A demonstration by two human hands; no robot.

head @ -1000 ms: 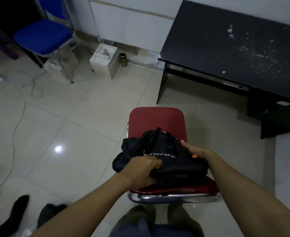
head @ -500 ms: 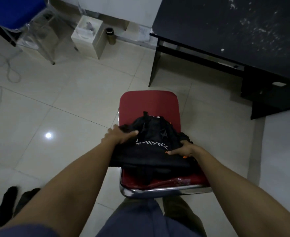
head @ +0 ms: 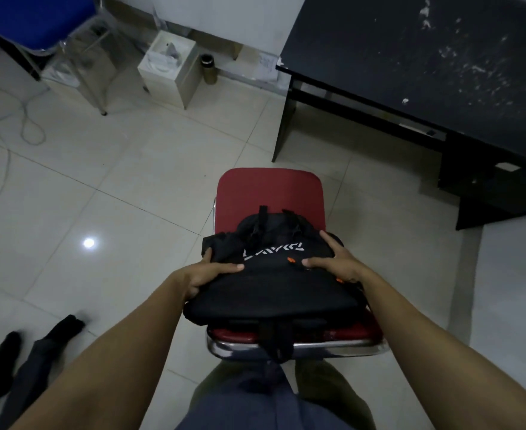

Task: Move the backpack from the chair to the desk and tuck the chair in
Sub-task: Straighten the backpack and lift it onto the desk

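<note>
The backpack (head: 274,274) is clamped between the left hand (head: 207,274) and right hand (head: 337,263) on the chair (head: 268,189), with the worktop (head: 426,66) lying toward the upper right of the frame, nearer the right hand.

Matt black cloth is seen on the backpack (head: 271,283). The chair (head: 269,193) is padded in smooth red vinyl and framed in shiny chrome. The desk (head: 426,63) top is matt black, scuffed white. Glossy floor tiles (head: 116,187) are shown.
</note>
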